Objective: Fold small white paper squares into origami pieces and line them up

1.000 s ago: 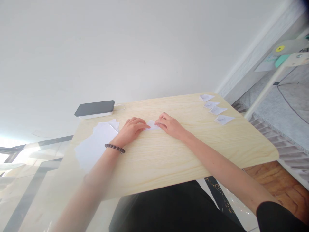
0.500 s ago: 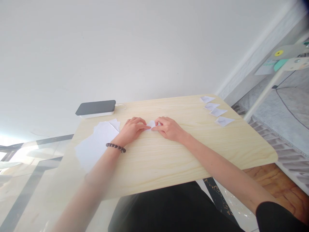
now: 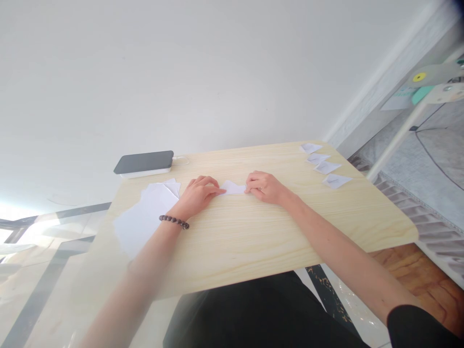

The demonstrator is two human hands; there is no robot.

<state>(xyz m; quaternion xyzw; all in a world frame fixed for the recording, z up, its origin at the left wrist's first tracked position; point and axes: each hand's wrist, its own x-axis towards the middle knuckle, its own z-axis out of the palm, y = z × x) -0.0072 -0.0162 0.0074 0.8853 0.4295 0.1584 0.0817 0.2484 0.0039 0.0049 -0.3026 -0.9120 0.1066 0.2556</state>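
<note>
Between my hands, a small folded piece of white paper [image 3: 232,187] lies on the wooden table [image 3: 253,241]. My left hand [image 3: 201,193] pinches its left end, thumb and fingers pressed together. At the other end, my right hand [image 3: 264,186] has its fingers closed on the paper's right tip. A dark bead bracelet [image 3: 174,221] circles my left wrist. Just left of that hand lies a pile of white paper sheets [image 3: 145,212], partly covered by my forearm.
Several folded paper pieces [image 3: 328,167] stand in a row at the table's back right. A dark-topped flat device [image 3: 144,163] with a white cable sits at the back left. A white wall [image 3: 217,72] rises behind the table. Pale metal poles [image 3: 395,140] stand at right.
My right hand has slid to the right along the folded paper, so more of the paper shows between my hands. The left hand has stayed in place.
</note>
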